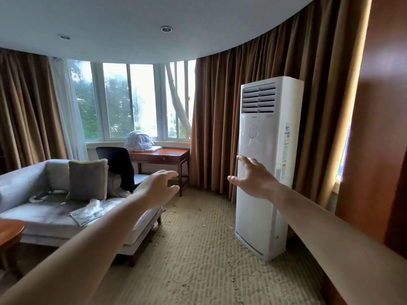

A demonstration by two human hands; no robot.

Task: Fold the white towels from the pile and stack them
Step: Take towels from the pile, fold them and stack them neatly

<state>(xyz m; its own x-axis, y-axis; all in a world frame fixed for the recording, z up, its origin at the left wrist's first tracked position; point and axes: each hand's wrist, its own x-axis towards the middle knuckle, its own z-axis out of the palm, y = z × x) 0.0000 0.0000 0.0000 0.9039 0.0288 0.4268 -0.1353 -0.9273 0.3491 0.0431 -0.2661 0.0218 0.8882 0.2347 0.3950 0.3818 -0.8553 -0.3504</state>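
Head view: both arms are stretched forward in mid-air. Left hand (160, 186) is held with fingers loosely curled, holding nothing; right hand (253, 177) is spread apart, empty. White towels (139, 142) are piled on the far counter (163, 154) beneath the window.

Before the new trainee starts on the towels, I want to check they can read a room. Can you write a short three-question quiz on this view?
1. True or false: the left hand is holding a towel.
2. Where is the pile of white towels? A) on the sofa B) on the wooden desk under the window C) on the carpet
3. Fill in: the tall white appliance behind the right hand is an ____.

Key
1. False; both hands are held out in the air with fingers spread, holding nothing.
2. B, on the desk, beside the dark chair.
3. Air conditioner, standing against the brown curtains.
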